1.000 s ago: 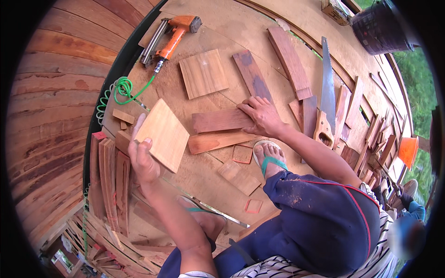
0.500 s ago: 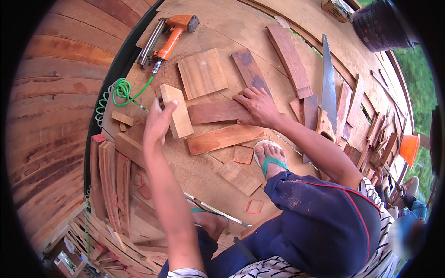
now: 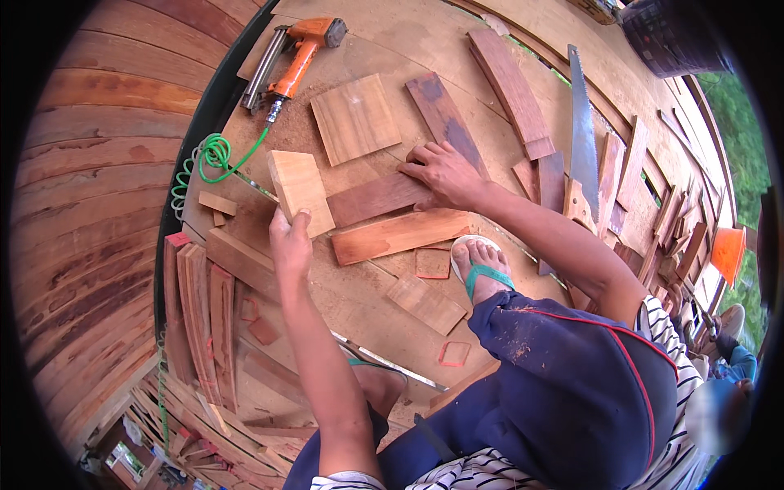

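Main thing worrying me here is the pale block (image 3: 300, 188): the left hand (image 3: 292, 233) is gripping it only by its near end, so most of it is sticking out past the fingers. If that grip is loosening at all, I reckon the block could be twisting or dropping onto the dark board (image 3: 367, 200). That board could also be skidding, since sawdust is coating the floor (image 3: 359, 294) and the right hand (image 3: 447, 178) is covering only one end. The bare toes in the sandal (image 3: 500, 279) are sitting right by the tip of the orange-brown board (image 3: 400, 235), so anything slipping that way could be hurting. The saw (image 3: 583, 135) is lying near the right forearm too, so a careless elbow might be catching it.

As for pose, the left forearm is pointing almost straight away from the body, with the thumb pressing on the block and the fingers wrapping the other side, clamped on it. The block is hovering over or touching the dark board's left end, can't tell which. The right arm is reaching across past the raised knee, palm facing down, fingers bending over the board. Can't tell whether it's squeezing or just leaning.
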Tool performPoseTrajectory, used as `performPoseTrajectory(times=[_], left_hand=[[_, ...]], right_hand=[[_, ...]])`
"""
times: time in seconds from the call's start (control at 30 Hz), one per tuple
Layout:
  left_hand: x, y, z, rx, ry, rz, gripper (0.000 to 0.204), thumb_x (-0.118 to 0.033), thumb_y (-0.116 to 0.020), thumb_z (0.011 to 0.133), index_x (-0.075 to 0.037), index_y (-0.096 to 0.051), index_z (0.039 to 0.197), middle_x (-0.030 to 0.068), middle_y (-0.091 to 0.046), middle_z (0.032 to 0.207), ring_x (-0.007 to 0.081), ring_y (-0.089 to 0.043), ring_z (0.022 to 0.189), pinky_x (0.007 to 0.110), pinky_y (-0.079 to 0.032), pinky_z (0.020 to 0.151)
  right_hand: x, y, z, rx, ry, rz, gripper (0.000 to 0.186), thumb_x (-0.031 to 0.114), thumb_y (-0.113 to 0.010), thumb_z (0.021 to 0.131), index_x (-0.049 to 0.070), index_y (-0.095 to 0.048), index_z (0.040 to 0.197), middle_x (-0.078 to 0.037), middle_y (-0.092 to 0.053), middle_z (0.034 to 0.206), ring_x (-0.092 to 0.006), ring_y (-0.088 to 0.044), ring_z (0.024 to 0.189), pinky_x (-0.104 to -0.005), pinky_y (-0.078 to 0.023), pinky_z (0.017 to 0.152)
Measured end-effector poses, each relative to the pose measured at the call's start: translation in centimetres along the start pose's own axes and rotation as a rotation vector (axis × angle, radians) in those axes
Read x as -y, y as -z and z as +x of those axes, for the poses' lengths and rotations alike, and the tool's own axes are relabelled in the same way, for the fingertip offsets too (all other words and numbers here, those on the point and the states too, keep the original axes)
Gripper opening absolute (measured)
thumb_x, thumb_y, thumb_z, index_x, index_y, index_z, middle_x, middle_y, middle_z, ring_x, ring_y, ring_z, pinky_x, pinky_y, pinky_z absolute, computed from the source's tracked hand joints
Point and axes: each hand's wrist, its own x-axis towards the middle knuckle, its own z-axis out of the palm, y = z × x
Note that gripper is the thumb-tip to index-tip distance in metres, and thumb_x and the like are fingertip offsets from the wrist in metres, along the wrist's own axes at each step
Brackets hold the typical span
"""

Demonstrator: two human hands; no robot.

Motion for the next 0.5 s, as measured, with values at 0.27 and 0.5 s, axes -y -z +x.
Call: performPoseTrajectory(times=[0.27, 0.5], left_hand=[[-0.2, 2.3, -0.9, -0.136, 0.031, -0.186, 0.035, -0.010, -0.056, 0.091, 0.009, -0.061, 0.120, 0.0111, -0.068, 0.112, 0.0176, -0.061, 0.102, 0.031, -0.045, 0.095], [-2.0, 1.3, -1.1, -0.069, -0.065, 0.111, 0.034, -0.011, -0.055, 0.090, 0.008, -0.063, 0.116, 0.0131, -0.070, 0.106, 0.0195, -0.064, 0.098, 0.034, -0.047, 0.092]], right_hand=[[0.2, 0.0, 0.1, 0.017, -0.029, -0.010, 0.074, 0.040, -0.088, 0.066, 0.014, -0.063, 0.130, -0.007, -0.058, 0.118, -0.0267, -0.055, 0.115, -0.0409, -0.042, 0.094], [0.8, -0.7, 0.7, 0.009, -0.001, 0.009, 0.076, 0.040, -0.087, 0.066, 0.014, -0.061, 0.132, -0.007, -0.058, 0.119, -0.0271, -0.054, 0.116, -0.0417, -0.042, 0.093]])
